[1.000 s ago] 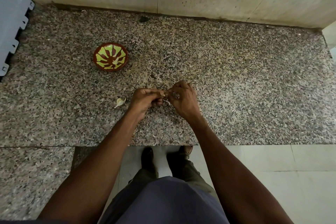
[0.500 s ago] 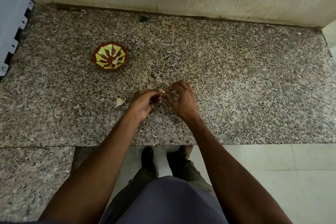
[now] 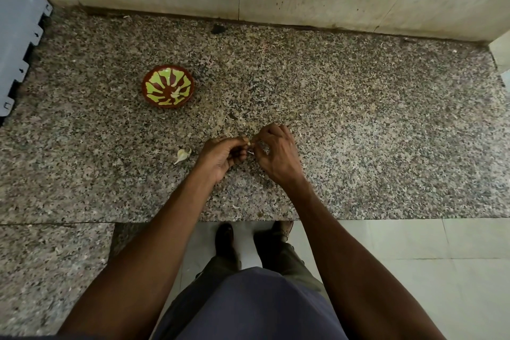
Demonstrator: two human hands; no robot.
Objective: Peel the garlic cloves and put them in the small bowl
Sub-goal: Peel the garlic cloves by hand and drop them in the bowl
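Both hands, left hand (image 3: 220, 156) and right hand (image 3: 276, 156), pinch one garlic clove (image 3: 250, 148) with curled fingers over the counter (image 3: 358, 132); bowl (image 3: 167, 86) well apart.

Red-brown small bowl (image 3: 167, 86) with yellow-green petal pattern; speckled grey-pink granite counter (image 3: 358, 124); whitish garlic clove (image 3: 182, 155)

Left hand (image 3: 220, 153) and right hand (image 3: 276, 154) pinch a garlic clove (image 3: 250, 148) over the granite counter (image 3: 358, 132).

On the counter (image 3: 358, 119), the small bowl (image 3: 167, 86) sits behind and left of a garlic clove (image 3: 182, 155).
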